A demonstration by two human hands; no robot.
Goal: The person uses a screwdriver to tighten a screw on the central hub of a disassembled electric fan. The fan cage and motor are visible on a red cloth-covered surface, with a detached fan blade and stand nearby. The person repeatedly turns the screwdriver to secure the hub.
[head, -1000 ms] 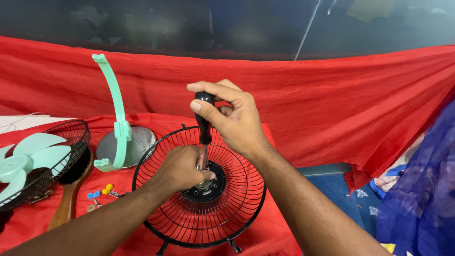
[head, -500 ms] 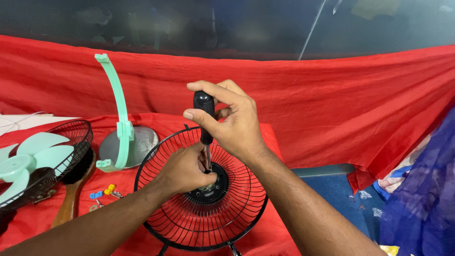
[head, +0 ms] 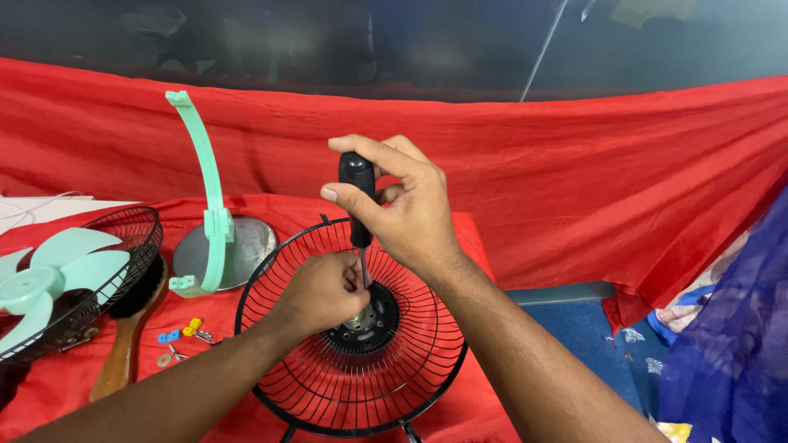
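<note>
A black wire fan guard [head: 353,373] lies on the red cloth in front of me, with a dark round hub [head: 367,322] at its middle. My right hand [head: 402,209] grips the black handle of a screwdriver [head: 358,201], held upright with its shaft pointing down at the hub. My left hand [head: 322,289] is closed around the lower shaft, just above the hub. The screwdriver's tip is hidden behind my left fingers.
To the left are a mint green fan stand [head: 207,197] on a round grey base [head: 246,246], a second guard with mint blades [head: 57,275], a wooden brush [head: 123,344] and small loose parts [head: 182,335]. Red cloth [head: 607,180] drapes behind; blue fabric [head: 730,344] at right.
Both hands and the screwdriver hold nearly the same place over the hub. The view has shifted slightly.
</note>
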